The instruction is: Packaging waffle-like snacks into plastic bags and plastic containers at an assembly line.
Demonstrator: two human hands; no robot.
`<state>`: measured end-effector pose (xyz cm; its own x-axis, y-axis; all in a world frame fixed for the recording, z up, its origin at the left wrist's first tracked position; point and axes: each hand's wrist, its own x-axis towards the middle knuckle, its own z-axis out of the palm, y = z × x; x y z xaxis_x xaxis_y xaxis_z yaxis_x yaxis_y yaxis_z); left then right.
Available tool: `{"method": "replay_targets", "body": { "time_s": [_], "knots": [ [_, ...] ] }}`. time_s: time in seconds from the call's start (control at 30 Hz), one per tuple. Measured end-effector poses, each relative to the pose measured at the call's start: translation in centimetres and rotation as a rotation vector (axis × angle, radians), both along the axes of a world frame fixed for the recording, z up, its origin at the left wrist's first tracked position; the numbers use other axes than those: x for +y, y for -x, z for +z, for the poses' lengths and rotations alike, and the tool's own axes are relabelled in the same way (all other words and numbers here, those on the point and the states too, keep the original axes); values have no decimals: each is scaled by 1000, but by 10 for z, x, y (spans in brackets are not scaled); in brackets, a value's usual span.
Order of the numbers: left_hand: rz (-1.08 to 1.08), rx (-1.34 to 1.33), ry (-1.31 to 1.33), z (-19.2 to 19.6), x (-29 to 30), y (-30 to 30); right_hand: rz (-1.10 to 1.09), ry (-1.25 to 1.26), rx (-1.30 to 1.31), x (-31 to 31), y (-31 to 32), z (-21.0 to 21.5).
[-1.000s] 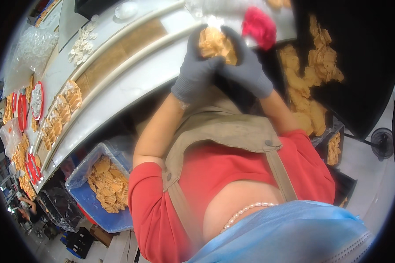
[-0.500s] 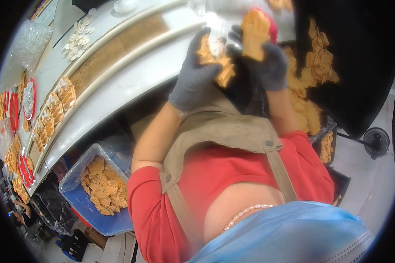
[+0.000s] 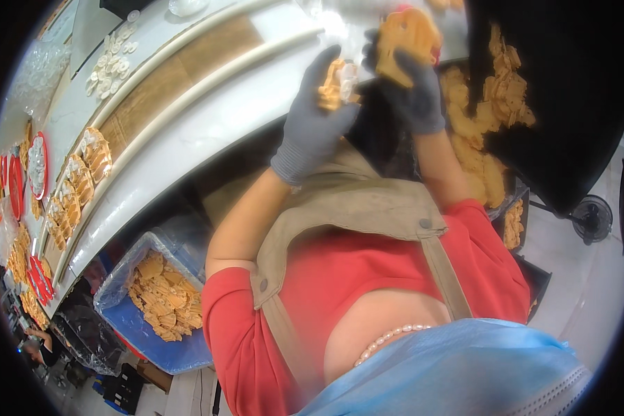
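Here orange parts (image 3: pixel 331 84): left hand (image 3: pixel 313 114), one; right hand (image 3: pixel 421 97), at least one.

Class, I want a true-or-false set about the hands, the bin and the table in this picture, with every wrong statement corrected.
1. The left hand in its dark grey glove grips an irregular pale-orange piece. True.
2. The right hand is empty. False: it holds a larger yellow-orange piece.
3. Small round white pieces lie scattered on the white tabletop. True.
4. The blue plastic-lined bin contains red cloth. False: it contains a heap of pale-orange ridged pieces.
5. The person wears a khaki fabric apron over a red top. True.
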<state>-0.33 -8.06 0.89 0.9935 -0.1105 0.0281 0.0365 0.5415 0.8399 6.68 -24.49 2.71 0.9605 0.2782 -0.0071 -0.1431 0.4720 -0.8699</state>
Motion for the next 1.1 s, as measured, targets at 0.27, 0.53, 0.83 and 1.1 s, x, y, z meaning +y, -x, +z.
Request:
{"method": "replay_targets", "body": {
  "time_s": [0.27, 0.53, 0.83, 1.1],
  "knots": [
    [9, 41, -38, 5, 2, -2, 46, 424, -254, 6, -1, 0],
    [32, 9, -122, 0, 0, -3, 81, 523, -443, 14, -1, 7],
    [-34, 53, -50, -4, 0, -5, 42, 592, -677, 16, -1, 9],
    [-88, 48, 49, -7, 0, -5, 120, 765, -807, 14, -9, 19]
  ]
}}
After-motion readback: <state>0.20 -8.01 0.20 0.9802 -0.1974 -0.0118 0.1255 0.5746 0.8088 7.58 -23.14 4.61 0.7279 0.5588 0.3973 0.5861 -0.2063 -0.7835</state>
